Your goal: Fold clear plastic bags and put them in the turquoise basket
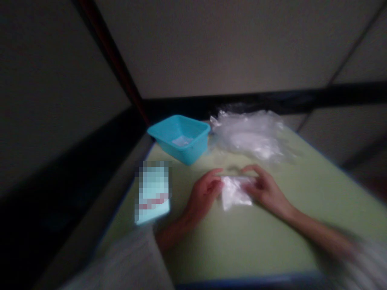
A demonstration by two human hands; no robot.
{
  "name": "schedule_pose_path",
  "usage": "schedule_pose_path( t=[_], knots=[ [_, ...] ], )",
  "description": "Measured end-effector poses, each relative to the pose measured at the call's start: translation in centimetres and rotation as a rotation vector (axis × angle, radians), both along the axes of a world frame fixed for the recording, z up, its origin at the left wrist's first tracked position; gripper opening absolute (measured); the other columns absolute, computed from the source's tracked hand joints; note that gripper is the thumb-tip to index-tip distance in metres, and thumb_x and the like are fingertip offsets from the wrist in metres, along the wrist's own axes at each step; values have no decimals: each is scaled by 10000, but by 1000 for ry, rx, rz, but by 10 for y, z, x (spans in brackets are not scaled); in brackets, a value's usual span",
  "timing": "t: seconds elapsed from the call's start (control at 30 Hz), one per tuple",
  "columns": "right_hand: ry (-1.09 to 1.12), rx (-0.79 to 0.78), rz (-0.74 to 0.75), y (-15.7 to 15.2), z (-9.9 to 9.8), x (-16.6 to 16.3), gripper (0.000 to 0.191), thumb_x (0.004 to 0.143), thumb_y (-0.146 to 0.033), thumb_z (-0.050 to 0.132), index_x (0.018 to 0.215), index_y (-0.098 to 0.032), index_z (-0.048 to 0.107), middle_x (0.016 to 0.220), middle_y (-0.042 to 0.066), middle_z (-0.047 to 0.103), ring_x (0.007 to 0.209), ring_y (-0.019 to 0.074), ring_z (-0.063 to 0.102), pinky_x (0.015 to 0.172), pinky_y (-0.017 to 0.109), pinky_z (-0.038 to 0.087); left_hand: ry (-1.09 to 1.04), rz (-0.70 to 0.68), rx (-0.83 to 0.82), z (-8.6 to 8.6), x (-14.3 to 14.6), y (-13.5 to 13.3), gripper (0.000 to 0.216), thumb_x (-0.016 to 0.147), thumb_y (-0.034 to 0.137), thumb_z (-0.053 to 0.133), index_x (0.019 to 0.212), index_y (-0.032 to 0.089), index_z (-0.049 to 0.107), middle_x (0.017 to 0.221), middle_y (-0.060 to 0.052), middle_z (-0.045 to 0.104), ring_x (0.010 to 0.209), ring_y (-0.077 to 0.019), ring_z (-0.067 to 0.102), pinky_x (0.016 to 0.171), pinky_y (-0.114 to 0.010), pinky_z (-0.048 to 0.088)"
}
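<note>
Between my two hands is a small clear plastic bag (236,194), shiny and hanging down a little above the table. My left hand (206,193) pinches its upper left corner between thumb and fingers. At the upper right corner, my right hand (264,187) grips the bag in the same way. The bag's top edge runs straight from one hand to the other. Blur hides whether anything is inside it.
A turquoise plastic basket (193,150) with a whitish packet (182,141) inside stands at the table's back left. Right of it lies a heap of clear plastic bags (254,135). A pixelated pale green sheet or screen (153,189) lies at left on the yellow-green table (242,249).
</note>
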State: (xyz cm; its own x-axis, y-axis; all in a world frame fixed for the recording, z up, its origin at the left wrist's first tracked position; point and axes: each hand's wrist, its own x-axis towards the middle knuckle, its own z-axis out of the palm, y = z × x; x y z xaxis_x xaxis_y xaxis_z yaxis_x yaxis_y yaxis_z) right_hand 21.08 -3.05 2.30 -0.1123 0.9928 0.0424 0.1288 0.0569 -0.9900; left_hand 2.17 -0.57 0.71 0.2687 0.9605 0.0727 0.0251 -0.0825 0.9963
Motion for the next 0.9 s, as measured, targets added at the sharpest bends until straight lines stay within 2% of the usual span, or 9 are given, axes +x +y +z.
schedule_pose_path(
  t=[0.07, 0.13, 0.23, 0.33, 0.43, 0.6, 0.67, 0.77, 0.9],
  knots=[
    [-11, 19, -10, 0, 0, 1, 353, 742, -319, 681, 1004, -209, 470, 533, -79, 467, 418, 90, 434, 372, 190, 318, 50, -32, -2, 2, 0, -2, 406, 765, 271, 615, 1148, 134, 615, 855, -37, 689, 760, -143, 621, 704, -235, 489],
    [-26, 45, -3, 1, -1, 2, 326, 747, -318, 683, 991, -208, 496, 536, -73, 473, 423, 90, 436, 372, 194, 327, 109, -53, 12, 2, 0, -3, 339, 743, 243, 637, 1060, 133, 683, 916, -58, 704, 796, -162, 632, 725, -247, 500],
    [-71, 101, 5, 3, -2, 4, 280, 754, -311, 675, 977, -197, 551, 570, -51, 515, 454, 95, 455, 392, 203, 362, 163, -61, 54, 2, 0, -3, 261, 695, 194, 666, 940, 139, 735, 958, -67, 705, 772, -162, 637, 673, -234, 509],
    [-95, 146, 32, 5, -2, 7, 287, 749, -296, 675, 1010, -189, 622, 748, 15, 643, 601, 132, 562, 504, 243, 462, 118, -61, 41, 2, -2, -3, 276, 674, 170, 673, 941, 137, 737, 1026, -74, 694, 802, -164, 653, 667, -221, 519],
    [-80, 132, 110, 6, -1, 8, 287, 752, -306, 676, 1018, -198, 683, 923, 54, 705, 758, 173, 628, 640, 291, 515, 65, -55, -4, 3, -2, -2, 308, 673, 174, 681, 975, 133, 728, 1029, -80, 697, 820, -172, 664, 677, -222, 528],
    [-143, 90, 119, 7, -4, 9, 198, 748, -304, 687, 903, -198, 752, 884, 55, 736, 731, 180, 650, 629, 291, 531, 42, -33, -22, 4, -1, -2, 323, 654, 171, 692, 972, 125, 729, 1032, -88, 694, 753, -149, 650, 598, -197, 504],
    [-152, 90, 100, 8, -5, 9, 214, 727, -273, 700, 919, -197, 754, 890, 54, 741, 735, 187, 659, 633, 295, 539, 23, -37, -58, 4, -1, -2, 364, 641, 175, 697, 999, 118, 719, 951, -82, 705, 668, -130, 632, 542, -192, 484],
    [-126, 98, 90, 9, -6, 10, 265, 709, -263, 708, 963, -196, 747, 908, 53, 743, 740, 194, 667, 641, 310, 550, -3, -61, -123, 6, 0, -4, 442, 630, 175, 697, 1066, 101, 689, 713, -36, 689, 533, -100, 574, 488, -186, 446],
    [-116, 87, 85, 8, -5, 11, 345, 704, -272, 713, 1038, -185, 725, 885, 45, 738, 688, 171, 647, 598, 294, 544, 0, -80, -149, 8, -1, -4, 504, 646, 179, 689, 1142, 93, 653, 544, 12, 619, 470, -84, 514, 475, -181, 403]
  ],
)
